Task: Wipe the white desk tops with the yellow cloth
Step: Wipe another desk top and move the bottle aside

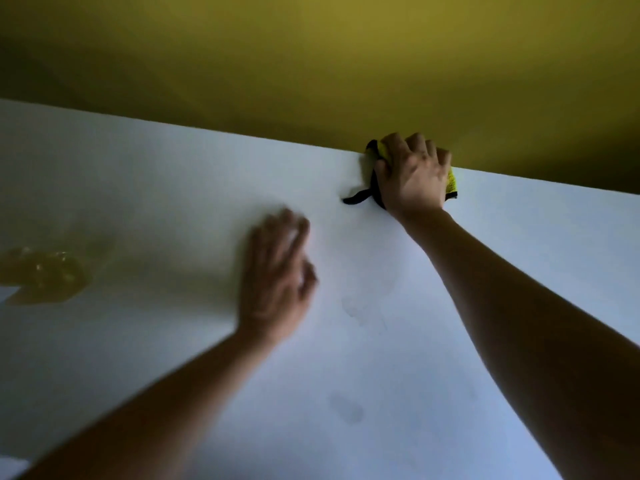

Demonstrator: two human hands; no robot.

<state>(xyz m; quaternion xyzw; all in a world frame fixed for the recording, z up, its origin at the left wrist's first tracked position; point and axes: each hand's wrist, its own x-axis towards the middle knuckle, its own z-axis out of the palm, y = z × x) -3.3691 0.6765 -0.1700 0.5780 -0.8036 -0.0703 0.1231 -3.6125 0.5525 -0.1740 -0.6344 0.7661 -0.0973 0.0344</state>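
My right hand (414, 178), fingers curled, grips yellow cloth (451, 180) at white desk top (173, 174) far edge; overshoot risks dropping cloth behind. My left hand (277, 275) blurred, fingers loose, empty.

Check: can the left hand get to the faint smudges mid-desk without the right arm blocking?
Probably yes. The left hand is over the white desk, just left of the smudges. The right hand presses the yellow cloth at the far edge, its arm off to the right.

Setting: indoor room w/ desk, prob. office or study, exact type unclear; evidence: wide white desk top (173, 188) w/ smooth finish; plain mustard-yellow wall (311, 64) directly behind.
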